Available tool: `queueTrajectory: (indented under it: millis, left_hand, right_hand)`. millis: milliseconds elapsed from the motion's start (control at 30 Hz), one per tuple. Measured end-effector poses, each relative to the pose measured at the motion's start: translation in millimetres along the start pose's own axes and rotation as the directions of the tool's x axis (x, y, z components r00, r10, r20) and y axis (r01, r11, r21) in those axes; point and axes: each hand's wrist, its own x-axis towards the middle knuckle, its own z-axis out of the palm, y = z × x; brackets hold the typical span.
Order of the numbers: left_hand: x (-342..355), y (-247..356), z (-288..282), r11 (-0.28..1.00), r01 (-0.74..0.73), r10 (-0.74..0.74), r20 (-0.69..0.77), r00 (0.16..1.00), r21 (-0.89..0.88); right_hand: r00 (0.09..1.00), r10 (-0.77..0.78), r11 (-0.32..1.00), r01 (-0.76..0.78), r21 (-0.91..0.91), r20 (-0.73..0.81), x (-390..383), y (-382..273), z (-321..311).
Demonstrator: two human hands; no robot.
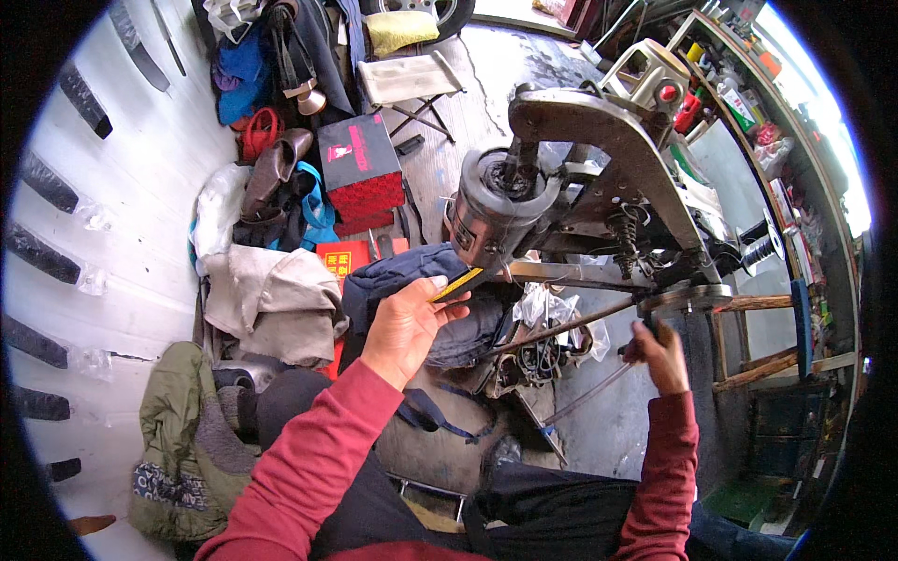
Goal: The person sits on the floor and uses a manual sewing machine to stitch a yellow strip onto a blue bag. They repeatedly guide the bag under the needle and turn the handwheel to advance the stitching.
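My left hand (402,332) pinches a dark strip with a yellow stripe (456,282) against the underside of the metal cylinder (491,220) of a cast-iron sewing machine (599,126). Dark blue bundled fabric (391,279) lies beside and behind that hand. My right hand (659,355) is closed around a dark handle (632,344) just below the round handwheel (683,301) at the machine's right side. The cylinder's open top surrounds the machine's needle post, and what is under the cylinder is partly hidden.
A folding stool (409,82), black-and-red boxes (360,150), shoes and bags (276,178), and beige cloth (281,304) fill the left. An olive jacket (187,430) lies lower left. A cluttered shelf (758,136) runs along the right, and tangled metal parts (533,351) sit below the machine.
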Motion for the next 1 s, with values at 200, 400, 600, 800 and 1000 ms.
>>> queueTrajectory:
  millis: [200, 400, 600, 800, 1000]
  left_hand:
    - [3.1, 1.4, 4.2, 0.999, -0.002, 0.003, -0.011, 1.0, 0.046]
    - [1.4, -1.1, 4.6, 0.999, -0.019, 0.02, -0.02, 1.0, 0.041]
    - [1.8, -3.6, 4.3, 0.999, -0.034, 0.035, -0.025, 0.999, 0.037]
    - [2.5, -3.6, 8.5, 0.999, -0.017, 0.018, -0.036, 0.999, 0.03]
    - [2.3, -7.5, 7.0, 0.999, -0.051, 0.051, -0.005, 0.999, -0.002]
  right_hand:
    - [0.817, -0.343, 0.939, 0.317, -0.137, -0.464, 23.3, -20.2, -84.3]
    - [0.996, 0.051, 0.986, -0.061, -0.154, -0.069, 21.2, 34.1, -14.0]
    - [0.884, -0.403, 0.915, 0.395, -0.084, -0.237, 2.9, -35.0, -56.4]
    - [0.947, -0.136, 0.987, 0.102, -0.126, -0.291, 37.9, 28.0, -51.1]
    - [0.979, -0.202, 0.974, 0.203, 0.103, -0.019, -11.6, -29.4, -15.0]
